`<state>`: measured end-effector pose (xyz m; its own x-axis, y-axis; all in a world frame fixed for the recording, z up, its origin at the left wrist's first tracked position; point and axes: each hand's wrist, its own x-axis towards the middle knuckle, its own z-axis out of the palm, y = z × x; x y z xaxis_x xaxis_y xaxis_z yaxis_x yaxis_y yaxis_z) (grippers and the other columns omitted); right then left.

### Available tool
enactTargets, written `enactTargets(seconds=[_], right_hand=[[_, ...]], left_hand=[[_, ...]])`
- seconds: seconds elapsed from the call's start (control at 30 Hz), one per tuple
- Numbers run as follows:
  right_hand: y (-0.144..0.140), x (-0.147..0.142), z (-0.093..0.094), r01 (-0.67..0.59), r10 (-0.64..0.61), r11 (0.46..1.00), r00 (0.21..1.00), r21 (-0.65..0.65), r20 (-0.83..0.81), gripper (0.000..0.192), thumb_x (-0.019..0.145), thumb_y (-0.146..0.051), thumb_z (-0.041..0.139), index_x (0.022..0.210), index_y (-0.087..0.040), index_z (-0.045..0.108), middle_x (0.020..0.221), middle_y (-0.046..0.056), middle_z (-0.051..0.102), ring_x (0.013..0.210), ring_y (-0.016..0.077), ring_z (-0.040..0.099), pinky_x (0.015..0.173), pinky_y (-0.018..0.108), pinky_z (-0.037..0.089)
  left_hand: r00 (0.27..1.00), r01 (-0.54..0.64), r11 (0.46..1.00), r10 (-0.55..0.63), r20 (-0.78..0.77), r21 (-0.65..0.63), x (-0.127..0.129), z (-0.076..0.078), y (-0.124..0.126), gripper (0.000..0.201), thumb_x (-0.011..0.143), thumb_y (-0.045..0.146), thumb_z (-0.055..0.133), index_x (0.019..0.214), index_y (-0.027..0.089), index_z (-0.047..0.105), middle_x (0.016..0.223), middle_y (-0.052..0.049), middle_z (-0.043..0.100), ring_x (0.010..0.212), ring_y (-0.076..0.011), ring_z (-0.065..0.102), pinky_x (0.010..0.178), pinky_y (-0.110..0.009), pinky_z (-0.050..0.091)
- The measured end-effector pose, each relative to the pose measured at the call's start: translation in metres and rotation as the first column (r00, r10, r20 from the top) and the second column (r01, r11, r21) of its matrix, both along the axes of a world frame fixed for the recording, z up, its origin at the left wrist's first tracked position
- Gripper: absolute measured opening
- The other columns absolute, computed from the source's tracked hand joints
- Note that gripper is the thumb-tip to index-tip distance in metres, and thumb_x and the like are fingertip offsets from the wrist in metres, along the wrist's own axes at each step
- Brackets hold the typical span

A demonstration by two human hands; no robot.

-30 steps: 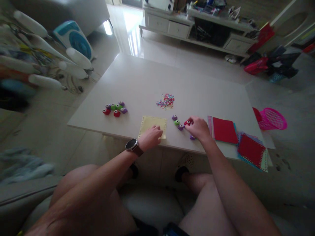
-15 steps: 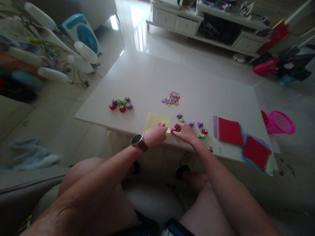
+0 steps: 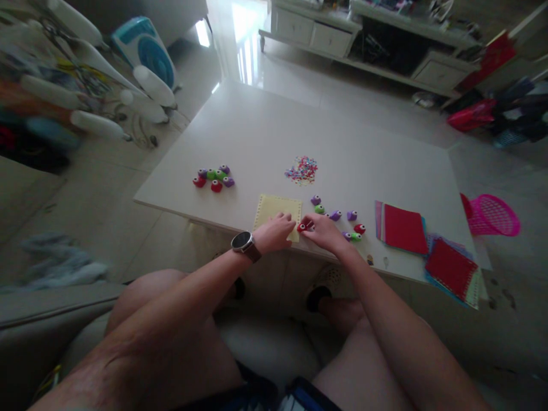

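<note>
A yellow paper sheet [image 3: 274,208] lies near the front edge of the white table [image 3: 265,131]. My left hand [image 3: 276,233], with a watch on the wrist, presses on the sheet's near right corner. My right hand [image 3: 322,231] holds a small red punch [image 3: 303,226] against the sheet's right edge. Several small purple, green and red punches [image 3: 338,217] lie scattered just right of that hand. A pile of coloured paper bits [image 3: 302,169] sits behind the sheet.
Another cluster of small punches [image 3: 213,177] lies on the table's left part. Stacks of red and coloured paper [image 3: 401,229] rest at the right, one stack [image 3: 451,269] overhanging the edge. A pink basket [image 3: 492,214] stands on the floor at right. My knees are below the table edge.
My right hand picked the red punch out of the scattered group and carried it left to the yellow sheet's edge. The left hand stayed on the sheet.
</note>
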<state>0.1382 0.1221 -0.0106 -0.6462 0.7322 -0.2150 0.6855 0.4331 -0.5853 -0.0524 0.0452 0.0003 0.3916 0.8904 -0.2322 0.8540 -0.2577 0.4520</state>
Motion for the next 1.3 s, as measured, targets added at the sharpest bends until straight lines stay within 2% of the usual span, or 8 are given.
enactTargets(seconds=[0.13,0.27,0.6,0.8,0.93,1.1,1.2,1.3], right_hand=[[0.003,0.002,-0.001,0.095,-0.097,0.990,0.995,-0.103,-0.018,0.010,0.088,-0.024,0.077,0.093,-0.017,0.073,0.097,0.007,0.076,0.081,0.0170,0.069,0.073,0.027,0.051],[0.006,0.002,-0.004,0.151,-0.156,0.964,0.988,-0.220,-0.009,0.007,0.091,-0.024,0.075,0.090,-0.017,0.075,0.093,0.008,0.077,0.079,0.0173,0.070,0.073,0.027,0.052],[0.005,-0.004,0.001,0.214,-0.230,0.947,0.972,-0.240,-0.041,0.002,0.087,-0.016,0.075,0.089,-0.016,0.077,0.090,0.007,0.078,0.078,0.0165,0.070,0.071,0.026,0.052],[0.006,-0.008,-0.001,0.214,-0.230,0.948,0.972,-0.234,-0.043,0.004,0.087,-0.019,0.076,0.091,-0.016,0.078,0.091,0.007,0.079,0.080,0.0172,0.071,0.071,0.026,0.051],[0.006,-0.010,-0.002,0.214,-0.228,0.949,0.973,-0.232,-0.035,0.004,0.088,-0.019,0.075,0.091,-0.018,0.078,0.090,0.006,0.078,0.080,0.0171,0.071,0.072,0.026,0.051],[0.007,-0.014,-0.002,0.255,-0.268,0.935,0.963,-0.248,-0.019,0.003,0.086,-0.020,0.078,0.086,-0.017,0.076,0.087,0.007,0.078,0.079,0.0177,0.071,0.071,0.026,0.051],[0.011,-0.015,-0.005,0.275,-0.298,0.908,0.954,-0.316,-0.027,0.005,0.083,-0.017,0.079,0.084,-0.016,0.075,0.086,0.008,0.077,0.078,0.0182,0.072,0.068,0.025,0.052],[0.017,-0.016,-0.010,0.265,-0.311,0.871,0.949,-0.414,-0.047,0.007,0.081,-0.009,0.077,0.080,-0.015,0.074,0.083,0.008,0.077,0.077,0.0176,0.071,0.068,0.025,0.053]], left_hand=[[1.000,0.012,1.000,-0.012,0.006,-0.005,-0.002,0.001,0.001,0.024,0.085,0.022,0.070,0.108,0.015,0.064,0.123,-0.014,0.061,0.117,-0.0283,0.055,0.101,-0.042,0.051],[1.000,0.023,1.000,-0.023,0.018,0.005,-0.005,0.000,0.002,0.022,0.084,0.020,0.070,0.105,0.017,0.065,0.120,-0.012,0.063,0.116,-0.0271,0.056,0.101,-0.040,0.052],[0.996,0.063,0.997,-0.066,0.064,0.037,-0.011,-0.006,0.006,0.018,0.081,0.016,0.070,0.099,0.016,0.066,0.112,-0.011,0.068,0.110,-0.0259,0.060,0.101,-0.037,0.048],[0.994,0.079,0.997,-0.080,0.068,0.011,-0.014,-0.002,0.008,0.018,0.081,0.014,0.066,0.099,0.016,0.065,0.110,-0.010,0.069,0.112,-0.0259,0.061,0.103,-0.038,0.047],[0.993,0.065,0.998,-0.065,0.100,-0.001,-0.016,-0.001,0.007,0.029,0.081,0.012,0.063,0.109,0.017,0.063,0.117,-0.010,0.067,0.113,-0.0246,0.061,0.101,-0.037,0.048],[0.984,0.077,0.997,-0.076,0.159,0.000,-0.022,-0.003,0.005,0.056,0.080,0.007,0.059,0.134,0.019,0.053,0.129,-0.011,0.064,0.124,-0.0228,0.059,0.108,-0.035,0.046],[0.968,0.111,0.994,-0.112,0.224,0.015,-0.025,-0.006,0.004,0.068,0.079,0.005,0.058,0.145,0.020,0.048,0.144,-0.011,0.058,0.134,-0.0217,0.055,0.115,-0.033,0.042],[0.962,0.123,0.992,-0.121,0.246,0.006,-0.026,-0.007,0.004,0.074,0.078,0.003,0.059,0.148,0.024,0.049,0.156,-0.009,0.052,0.141,-0.0219,0.051,0.120,-0.035,0.040]])
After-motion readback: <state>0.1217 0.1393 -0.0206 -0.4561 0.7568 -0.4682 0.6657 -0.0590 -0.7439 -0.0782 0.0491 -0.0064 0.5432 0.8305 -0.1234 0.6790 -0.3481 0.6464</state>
